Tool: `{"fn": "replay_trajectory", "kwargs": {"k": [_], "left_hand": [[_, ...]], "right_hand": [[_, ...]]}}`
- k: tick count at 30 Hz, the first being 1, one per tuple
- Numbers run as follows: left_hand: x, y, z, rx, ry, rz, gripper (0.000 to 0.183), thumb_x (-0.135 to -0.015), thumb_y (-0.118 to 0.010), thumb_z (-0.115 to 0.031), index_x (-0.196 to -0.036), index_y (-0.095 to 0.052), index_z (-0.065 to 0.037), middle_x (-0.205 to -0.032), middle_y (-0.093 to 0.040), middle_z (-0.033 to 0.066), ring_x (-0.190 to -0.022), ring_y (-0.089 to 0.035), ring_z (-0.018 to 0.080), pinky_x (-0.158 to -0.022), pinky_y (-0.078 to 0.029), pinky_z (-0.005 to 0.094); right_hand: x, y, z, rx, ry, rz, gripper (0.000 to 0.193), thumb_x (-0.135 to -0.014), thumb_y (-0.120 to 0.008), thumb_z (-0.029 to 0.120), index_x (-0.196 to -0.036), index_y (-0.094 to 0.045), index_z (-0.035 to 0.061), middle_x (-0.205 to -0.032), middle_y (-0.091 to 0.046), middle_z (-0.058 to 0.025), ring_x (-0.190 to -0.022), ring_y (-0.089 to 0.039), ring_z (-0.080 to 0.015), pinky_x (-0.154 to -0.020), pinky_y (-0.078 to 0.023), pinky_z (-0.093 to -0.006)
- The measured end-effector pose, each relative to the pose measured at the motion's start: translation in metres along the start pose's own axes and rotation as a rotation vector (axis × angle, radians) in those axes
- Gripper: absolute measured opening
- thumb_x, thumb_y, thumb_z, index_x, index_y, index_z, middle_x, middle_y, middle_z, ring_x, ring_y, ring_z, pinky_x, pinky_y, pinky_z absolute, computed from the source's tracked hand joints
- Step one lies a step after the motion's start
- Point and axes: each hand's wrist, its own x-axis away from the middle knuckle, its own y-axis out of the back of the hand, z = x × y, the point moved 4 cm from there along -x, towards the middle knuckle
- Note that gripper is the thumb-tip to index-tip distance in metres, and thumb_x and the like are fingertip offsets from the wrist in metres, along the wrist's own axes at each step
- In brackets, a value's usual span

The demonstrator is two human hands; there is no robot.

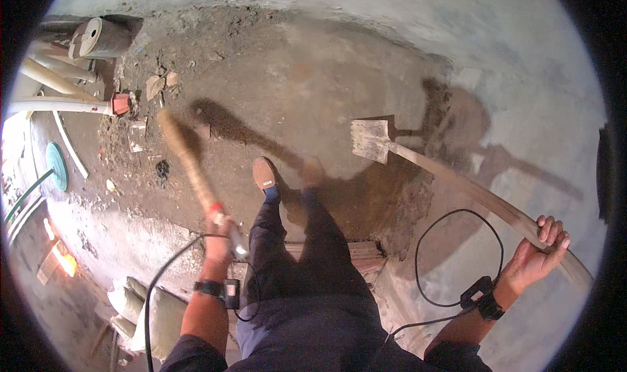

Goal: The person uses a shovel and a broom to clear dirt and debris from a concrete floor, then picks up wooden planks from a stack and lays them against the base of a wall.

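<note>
My right hand (535, 261) is wrapped round the upper wooden handle of a shovel (464, 186). The shovel slants down to the left, and its flat, dirt-stained square blade (370, 140) is close to the floor; I cannot tell whether it touches. On the other side, my left hand (221, 238) grips a straw broom (192, 166) near its red band. The broom's tan bristle end points forward and left, slightly blurred. A pale, shiny handle end shows below that fist. Both wrists carry black straps with cabled devices.
Loose dirt and scraps (155, 87) cover the dusty floor (294, 91) at left. White pipes (59, 104), a red plastic piece (120, 104), a grey roll (103, 38) and a green disc (57, 166) stand left. Pale sacks (157, 320) lie lower left. A grey wall (535, 91) rises right.
</note>
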Motion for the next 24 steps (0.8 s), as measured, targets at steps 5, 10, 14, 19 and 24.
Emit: {"fn": "replay_trajectory", "kwargs": {"k": [5,10,14,19,24], "left_hand": [[-0.006,-0.105,0.044,0.082,0.216,0.699,0.055,-0.09,-0.072,-0.013,-0.139,-0.048,-0.007,-0.098,-0.065,0.0081,-0.085,-0.064,0.0192,-0.073,-0.054,0.033],[-0.052,-0.141,0.065,-0.723,-0.067,0.686,0.051,-0.092,-0.066,-0.011,-0.138,-0.047,-0.003,-0.111,-0.066,0.009,-0.088,-0.062,0.0169,-0.077,-0.053,0.0315],[-0.064,-0.025,0.038,-0.451,0.161,0.227,0.025,-0.098,-0.058,-0.016,-0.121,-0.057,-0.005,-0.082,-0.065,0.0048,-0.073,-0.064,0.0178,-0.065,-0.054,0.0325],[-0.044,0.063,-0.004,0.269,0.021,-0.226,0.036,-0.094,-0.06,-0.009,-0.127,-0.046,-0.012,-0.082,-0.055,0.0034,-0.067,-0.057,0.0163,-0.058,-0.052,0.0328],[-0.003,-0.008,-0.014,0.108,-0.043,-0.004,0.043,-0.096,-0.062,-0.012,-0.136,-0.045,-0.013,-0.09,-0.059,0.0034,-0.075,-0.061,0.0168,-0.062,-0.055,0.0316]], "right_hand": [[0.0,-0.004,0.002,0.058,0.019,-0.05,0.033,-0.1,-0.055,0.027,-0.076,-0.038,0.0124,-0.071,-0.028,0.0019,-0.07,-0.036,-0.014,-0.079,-0.039,-0.0337],[-0.001,-0.007,0.005,0.039,0.03,0.006,0.027,-0.099,-0.054,0.023,-0.079,-0.041,0.0113,-0.075,-0.027,0.0011,-0.072,-0.035,-0.0152,-0.078,-0.038,-0.0351],[-0.002,-0.005,0.005,0.07,0.017,-0.049,0.029,-0.098,-0.057,0.025,-0.078,-0.041,0.0118,-0.074,-0.028,0.001,-0.073,-0.035,-0.015,-0.08,-0.039,-0.0347],[-0.003,-0.011,0.003,0.013,0.016,0.007,0.03,-0.098,-0.057,0.024,-0.076,-0.04,0.0129,-0.071,-0.028,0.0018,-0.07,-0.036,-0.014,-0.082,-0.039,-0.0342],[-0.003,-0.013,0.002,-0.029,-0.014,0.089,0.027,-0.099,-0.057,0.024,-0.079,-0.044,0.0109,-0.072,-0.033,0.0007,-0.07,-0.039,-0.0143,-0.081,-0.039,-0.0344]]}}
